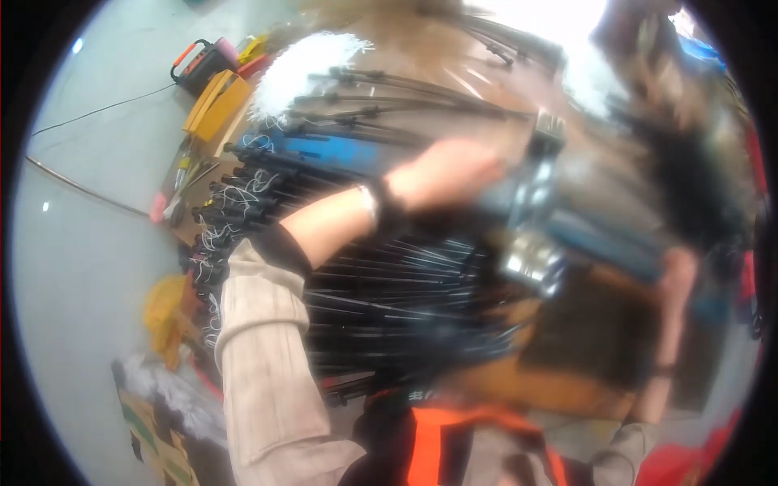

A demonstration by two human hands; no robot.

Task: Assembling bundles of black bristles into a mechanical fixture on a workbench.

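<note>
A left hand (450, 174), blurred by motion, is seen stretched over a dense bundle of black rods (381, 292) laid side by side across a wooden workbench (600, 324). A grey metal fixture (531, 219) is seen just beside the fingers; whether it is touched cannot be told. The right hand (679, 279) is seen smeared at the right, near the bench edge, its grip unreadable. White threads (231, 198) are tied at the rod ends. On the grey floor (89, 243), a yellow case (215, 104) and a yellow glove (166, 312) are seen.
</note>
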